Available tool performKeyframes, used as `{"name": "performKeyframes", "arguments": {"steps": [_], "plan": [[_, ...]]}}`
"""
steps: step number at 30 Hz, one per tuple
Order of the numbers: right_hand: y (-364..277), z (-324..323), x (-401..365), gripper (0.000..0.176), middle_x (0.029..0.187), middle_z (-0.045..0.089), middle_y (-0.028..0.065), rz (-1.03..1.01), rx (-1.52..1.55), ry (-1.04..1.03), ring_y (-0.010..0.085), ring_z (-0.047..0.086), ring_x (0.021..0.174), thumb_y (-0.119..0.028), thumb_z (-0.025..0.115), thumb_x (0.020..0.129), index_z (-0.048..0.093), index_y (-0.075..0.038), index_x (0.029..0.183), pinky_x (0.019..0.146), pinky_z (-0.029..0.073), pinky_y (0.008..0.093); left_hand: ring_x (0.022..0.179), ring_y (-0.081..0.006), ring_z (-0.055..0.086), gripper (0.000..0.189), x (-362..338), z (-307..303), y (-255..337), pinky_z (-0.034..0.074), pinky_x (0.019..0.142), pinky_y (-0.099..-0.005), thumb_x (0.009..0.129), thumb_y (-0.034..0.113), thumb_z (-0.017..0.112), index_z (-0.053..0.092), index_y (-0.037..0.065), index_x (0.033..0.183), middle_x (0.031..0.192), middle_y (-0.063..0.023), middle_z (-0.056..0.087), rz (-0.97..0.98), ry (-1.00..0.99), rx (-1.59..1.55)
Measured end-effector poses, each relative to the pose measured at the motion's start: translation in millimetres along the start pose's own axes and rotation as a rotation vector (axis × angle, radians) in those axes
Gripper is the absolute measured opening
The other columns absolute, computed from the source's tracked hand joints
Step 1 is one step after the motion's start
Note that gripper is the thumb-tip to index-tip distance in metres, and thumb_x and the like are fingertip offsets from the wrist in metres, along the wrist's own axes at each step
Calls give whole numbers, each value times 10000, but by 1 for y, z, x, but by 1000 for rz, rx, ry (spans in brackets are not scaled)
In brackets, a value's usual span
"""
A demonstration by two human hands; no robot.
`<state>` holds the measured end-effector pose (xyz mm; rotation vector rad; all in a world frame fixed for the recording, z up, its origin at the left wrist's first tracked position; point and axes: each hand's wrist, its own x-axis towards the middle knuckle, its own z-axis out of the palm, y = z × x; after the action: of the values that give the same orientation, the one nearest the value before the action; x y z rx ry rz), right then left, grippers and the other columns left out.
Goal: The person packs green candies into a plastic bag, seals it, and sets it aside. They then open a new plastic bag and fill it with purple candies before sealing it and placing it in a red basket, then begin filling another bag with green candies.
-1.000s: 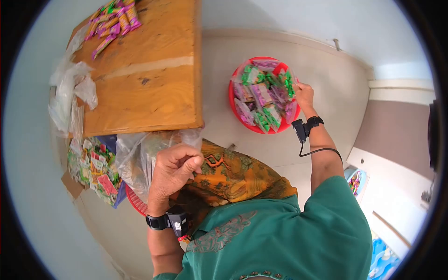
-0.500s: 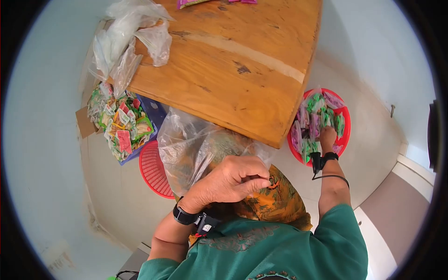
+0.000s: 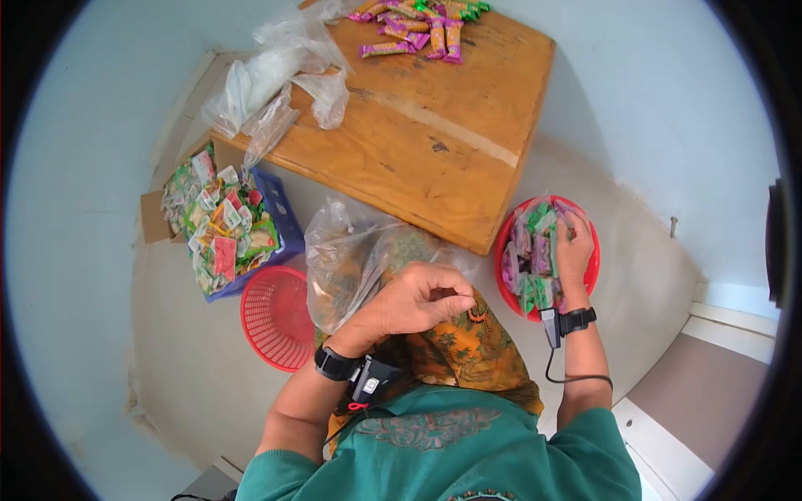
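Observation:
My left hand (image 3: 409,299) is held above my lap with its fingers curled and thumb pressed in. It lies over the edge of a clear plastic bag (image 3: 338,263) draped on my lap, and seems to grip it; the fingers hide the exact hold. To the right, a red basket (image 3: 591,280) on the floor holds clear bags (image 3: 540,250) with green and purple wrapped snacks inside. My right hand (image 3: 574,255) is over that basket's right side, thumb and fingers closed around one of these bags, its fingertips partly hidden.
Several purple and green snack bars (image 3: 418,29) and crumpled plastic bags (image 3: 267,71) lie on a wooden table (image 3: 434,150). At left stand a blue crate (image 3: 280,209) of colourful packets, a cardboard box (image 3: 154,215) and a red perforated basket (image 3: 276,317).
My right hand has drawn up from deeper among the basket's bags, and more of its fingers show. My left hand keeps its pose. The view has shifted, revealing snack bars on the table.

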<state>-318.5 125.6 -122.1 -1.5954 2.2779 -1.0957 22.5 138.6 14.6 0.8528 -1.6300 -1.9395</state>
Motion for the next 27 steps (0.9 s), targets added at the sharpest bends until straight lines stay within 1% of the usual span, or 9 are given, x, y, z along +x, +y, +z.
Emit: {"name": "performKeyframes", "arguments": {"steps": [2,5,7,12,16,18,22,25,27], "plan": [[-66,-19,10,212,1209,675,201,-44,126,29,360,650,1113,-106,702,874,718,9,1051,950,512,404,765,-94,611,151,-10,2,9,511,688,-263,985,140,671,670,-1,928,857,-34,638,-3,34,-83],[-143,-23,21,196,1206,679,183,-371,251,-46,328,661,1097,-45,711,853,724,5,1043,930,528,401,789,-95,597,165,-27,1,31,498,723,-264,985,150,671,679,-2,920,862,-42,654,44,140,-182],[-196,-11,21,168,1166,691,188,-532,339,-118,347,667,1075,-29,717,842,736,-12,1008,935,529,396,788,-52,545,140,-40,-4,40,467,702,-244,977,123,683,677,-4,919,844,20,621,96,185,-205],[-305,55,33,314,1417,509,263,-767,381,-324,410,526,1289,-174,719,860,736,-88,1162,1072,445,455,788,-54,548,156,-77,-23,56,468,708,-239,979,135,681,677,-6,914,848,12,624,169,311,-78],[-357,120,47,299,1424,479,254,-896,274,-253,414,483,1308,-208,726,849,745,-109,1131,1066,433,476,792,-70,569,187,-110,-33,63,478,724,-249,980,160,680,676,-6,894,833,7,638,190,471,-49],[-376,136,51,277,1357,508,229,-779,6,-394,404,500,1252,-218,737,840,739,-84,1082,1008,454,497,788,-74,583,181,-126,-39,61,486,729,-256,977,155,680,675,-5,892,826,2,653,191,544,-42],[-375,154,61,260,1208,579,197,-802,-27,-340,367,560,1144,-212,739,835,724,-41,1030,948,476,480,790,-108,621,188,-150,-45,63,496,730,-262,987,151,657,681,-6,887,836,-44,680,138,624,-48],[-366,122,60,287,1062,667,168,-798,83,-273,351,638,1030,-197,746,829,705,26,1005,877,513,454,792,-99,623,178,-152,-43,66,497,739,-249,997,153,641,681,-2,918,840,-33,682,131,675,-53],[-357,92,51,259,880,706,109,-745,448,-75,250,695,855,-154,746,845,686,61,978,776,546,363,795,-86,619,172,-144,-44,61,498,736,-240,992,171,651,678,7,949,851,-17,684,142,805,-98]]}}
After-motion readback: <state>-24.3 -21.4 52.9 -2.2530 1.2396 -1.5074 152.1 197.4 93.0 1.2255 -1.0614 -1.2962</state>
